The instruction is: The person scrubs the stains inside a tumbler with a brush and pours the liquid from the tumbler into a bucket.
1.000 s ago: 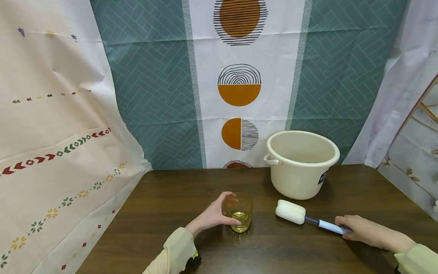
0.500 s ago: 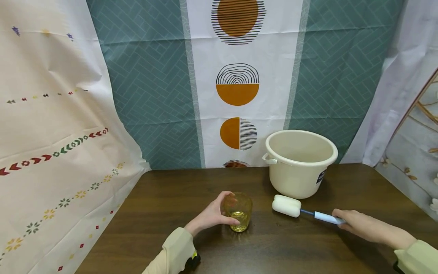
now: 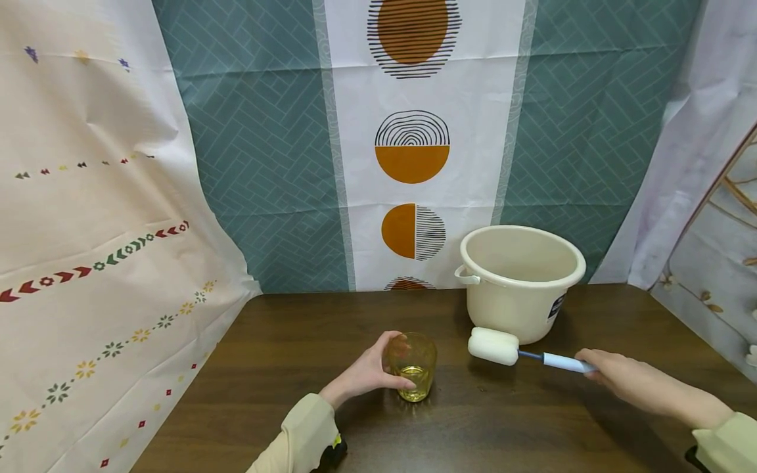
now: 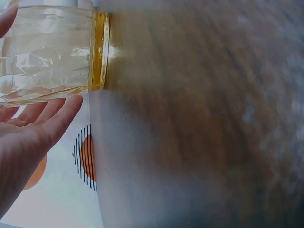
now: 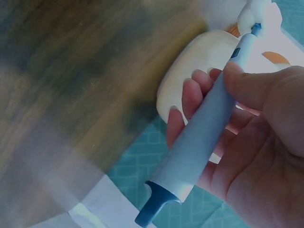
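Observation:
A yellow-tinted drinking glass (image 3: 422, 361) stands upright on the dark wooden table (image 3: 284, 355). My left hand (image 3: 369, 371) grips it from the left side, thumb nearest me and fingers round the back. In the left wrist view the glass (image 4: 47, 52) shows its facets and thick base. My right hand (image 3: 641, 386) holds a sponge bottle brush by its pale blue handle (image 3: 564, 362). The white sponge head (image 3: 493, 346) points left, in front of the bucket. In the right wrist view the fingers and thumb wrap the handle (image 5: 204, 128), with its dark blue end sticking out.
A cream plastic bucket (image 3: 514, 302) stands at the back right of the table, behind the sponge head. Patterned cloth (image 3: 266, 164) hangs along the table's back edge. A cream embroidered cloth (image 3: 118, 276) drapes at the left, and a floral one (image 3: 715, 289) at the right.
My right hand has raised the bottle brush from the table, its sponge head moving up and slightly left towards the bucket's front. My left hand and the glass stay in place.

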Motion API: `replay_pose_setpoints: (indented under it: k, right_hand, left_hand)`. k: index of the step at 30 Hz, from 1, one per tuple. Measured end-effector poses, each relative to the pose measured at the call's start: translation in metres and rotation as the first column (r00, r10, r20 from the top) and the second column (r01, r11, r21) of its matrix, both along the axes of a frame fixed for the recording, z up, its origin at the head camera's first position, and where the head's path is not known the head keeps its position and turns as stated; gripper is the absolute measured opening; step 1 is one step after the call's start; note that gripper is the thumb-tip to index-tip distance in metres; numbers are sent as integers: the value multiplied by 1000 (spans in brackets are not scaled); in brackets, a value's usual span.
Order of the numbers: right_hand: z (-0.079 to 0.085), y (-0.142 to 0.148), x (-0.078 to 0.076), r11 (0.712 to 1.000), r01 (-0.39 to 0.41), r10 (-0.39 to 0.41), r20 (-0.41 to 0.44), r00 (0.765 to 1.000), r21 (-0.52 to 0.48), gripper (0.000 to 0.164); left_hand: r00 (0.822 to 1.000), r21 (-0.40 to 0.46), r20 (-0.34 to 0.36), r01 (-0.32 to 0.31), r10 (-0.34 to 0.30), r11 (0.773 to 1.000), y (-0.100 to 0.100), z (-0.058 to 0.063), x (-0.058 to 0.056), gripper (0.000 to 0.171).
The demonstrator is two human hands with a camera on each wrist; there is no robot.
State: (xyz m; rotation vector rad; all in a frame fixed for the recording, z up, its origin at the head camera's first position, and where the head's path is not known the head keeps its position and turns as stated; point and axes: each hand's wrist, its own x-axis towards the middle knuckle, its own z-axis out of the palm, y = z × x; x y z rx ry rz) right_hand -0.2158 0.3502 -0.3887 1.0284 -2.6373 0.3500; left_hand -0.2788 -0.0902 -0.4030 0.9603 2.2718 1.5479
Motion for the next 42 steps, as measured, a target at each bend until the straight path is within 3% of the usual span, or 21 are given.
replay_pose_setpoints:
  k: [4,7,14,17,26,32,39,42]
  right_hand:
    - [7,-3,2,998,53,-52,-42,998,18,32]
    - [13,-5,4,996,88,-86,-62,994,26,32]
    - [24,-14,4,991,130,-125,-113,986,34,33]
    - [28,-17,4,990,138,-132,-130,983,41,33]
    - [38,-28,5,991,132,-127,-112,986,37,32]
    - [42,-33,3,998,55,-45,-212,976,39,38]
    - [51,-42,2,998,42,-30,-233,972,47,39]
    - [55,-46,3,997,64,-51,-217,975,53,38]
  left_hand:
    - [1000,-3,6,6,-6,1000,0,13,9,73]
    - [1000,-4,0,6,-6,1000,0,13,9,73]
    - [1000,-23,-13,-19,19,1000,-1,-12,-8,74]
    - [1000,-20,-16,-20,19,1000,-2,-15,-10,74]
    - [999,-17,-47,-2,1,1000,-3,-15,-10,76]
    - [1000,-8,-4,-12,12,1000,-1,-14,-10,74]
    - [1000,20,13,9,-9,1000,1,13,9,72]
    - [1000,23,25,6,-7,1000,0,15,10,72]
